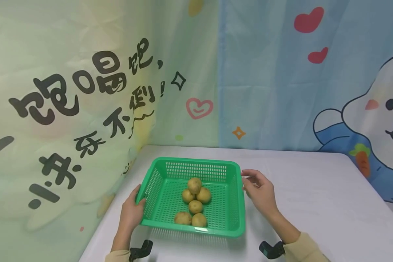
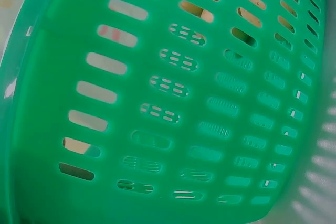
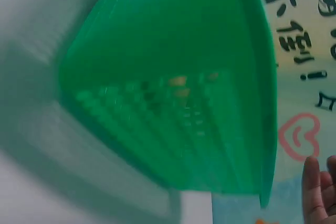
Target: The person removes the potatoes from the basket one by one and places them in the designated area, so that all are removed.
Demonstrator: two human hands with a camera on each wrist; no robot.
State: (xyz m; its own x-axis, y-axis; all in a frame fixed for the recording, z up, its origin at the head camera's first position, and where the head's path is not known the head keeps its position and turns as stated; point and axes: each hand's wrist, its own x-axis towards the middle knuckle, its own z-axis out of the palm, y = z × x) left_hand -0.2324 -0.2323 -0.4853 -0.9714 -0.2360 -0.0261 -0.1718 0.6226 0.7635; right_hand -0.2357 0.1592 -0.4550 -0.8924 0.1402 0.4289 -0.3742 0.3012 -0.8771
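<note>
A green plastic basket (image 1: 227, 218) with slotted walls holds several potatoes (image 1: 195, 207). Some are bunched towards the middle of its floor, and two lie by the near wall. At the basket's left rim my left hand (image 1: 132, 211) grips the edge, thumb on top; its fingers beneath are hidden. My right hand (image 1: 260, 191) is beside the right rim with fingers loosely bent, holding nothing. In the right wrist view its fingers (image 3: 313, 192) show a small gap from the rim. Through the slots in the left wrist view, bits of potato (image 2: 197, 10) are visible.
A white-covered table (image 1: 314, 196) lies under the basket and extends to the right. Behind it hangs a printed cloth backdrop (image 1: 265, 109), which also runs along the left side. Dark wrist cameras (image 1: 272, 250) sit on both wrists.
</note>
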